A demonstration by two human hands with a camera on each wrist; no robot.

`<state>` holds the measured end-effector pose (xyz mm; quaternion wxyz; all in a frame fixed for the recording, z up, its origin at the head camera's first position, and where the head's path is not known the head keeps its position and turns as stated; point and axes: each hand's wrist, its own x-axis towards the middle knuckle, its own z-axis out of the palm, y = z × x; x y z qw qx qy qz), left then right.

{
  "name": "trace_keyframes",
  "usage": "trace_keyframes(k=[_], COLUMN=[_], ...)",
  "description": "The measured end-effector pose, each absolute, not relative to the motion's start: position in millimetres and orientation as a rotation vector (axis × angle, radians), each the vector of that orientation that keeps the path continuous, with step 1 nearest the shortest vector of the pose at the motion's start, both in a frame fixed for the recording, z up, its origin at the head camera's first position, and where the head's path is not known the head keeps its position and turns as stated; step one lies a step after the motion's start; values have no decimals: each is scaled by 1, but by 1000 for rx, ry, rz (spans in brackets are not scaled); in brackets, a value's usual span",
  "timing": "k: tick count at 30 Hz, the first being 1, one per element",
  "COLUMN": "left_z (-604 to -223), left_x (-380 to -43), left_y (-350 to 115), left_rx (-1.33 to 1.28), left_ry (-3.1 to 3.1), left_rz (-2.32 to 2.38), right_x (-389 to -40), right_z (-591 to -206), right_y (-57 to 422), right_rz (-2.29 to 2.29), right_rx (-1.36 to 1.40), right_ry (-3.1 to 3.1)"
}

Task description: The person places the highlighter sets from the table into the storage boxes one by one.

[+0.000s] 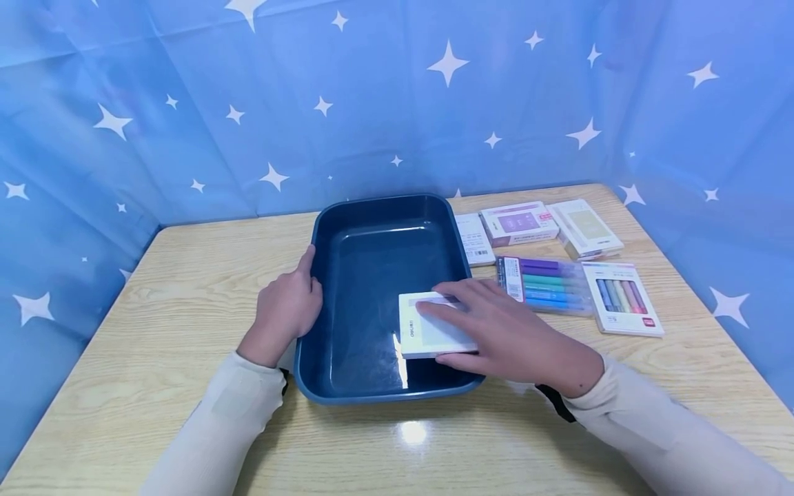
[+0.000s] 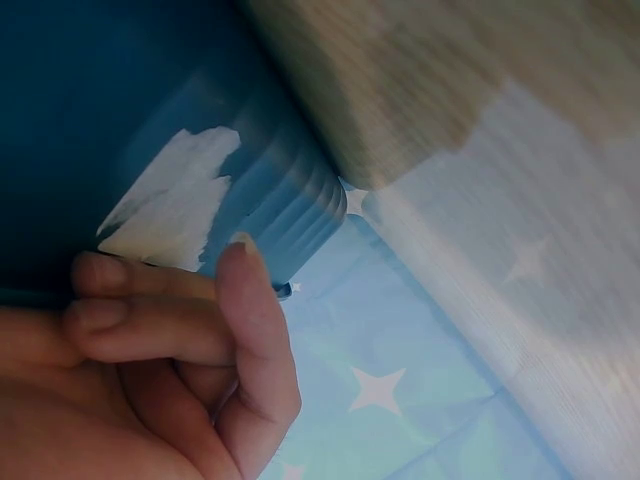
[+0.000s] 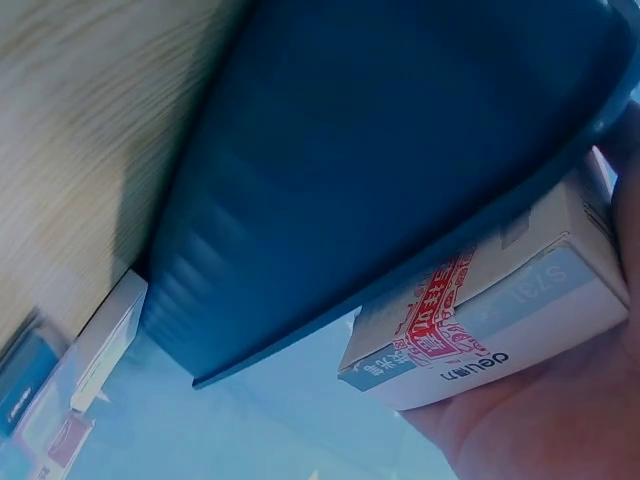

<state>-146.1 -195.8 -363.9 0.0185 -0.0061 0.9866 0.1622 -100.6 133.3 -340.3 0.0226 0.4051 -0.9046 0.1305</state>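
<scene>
While I've got my right hand [image 1: 505, 337] clamped on this white deli box [image 1: 412, 337], red-printed seal [image 3: 440, 315] and all, over the blue tray [image 1: 372, 289], lower centre, my left hand [image 1: 287, 306] grips its left side; starry curtain [image 1: 384, 76] tops my feed.

Above the worktop [image 1: 198, 303], the head camera looks down toward twelve o'clock; both wrist cameras face the tub [image 1: 384, 265] from close beside its outer walls. All three share the tub; head and right wrist share a box [image 1: 439, 339].
</scene>
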Motion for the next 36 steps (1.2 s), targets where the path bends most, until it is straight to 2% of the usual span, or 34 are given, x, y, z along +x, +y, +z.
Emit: trace_keyframes(k=[36], left_z=[-363], left_x=[-147], left_y=[-196], left_rx=[-19], left_ry=[3057], left_rz=[514], right_x=[-106], right_z=[-358], right_y=[114], right_rz=[541], right_rx=[1350], right_ry=[-2703])
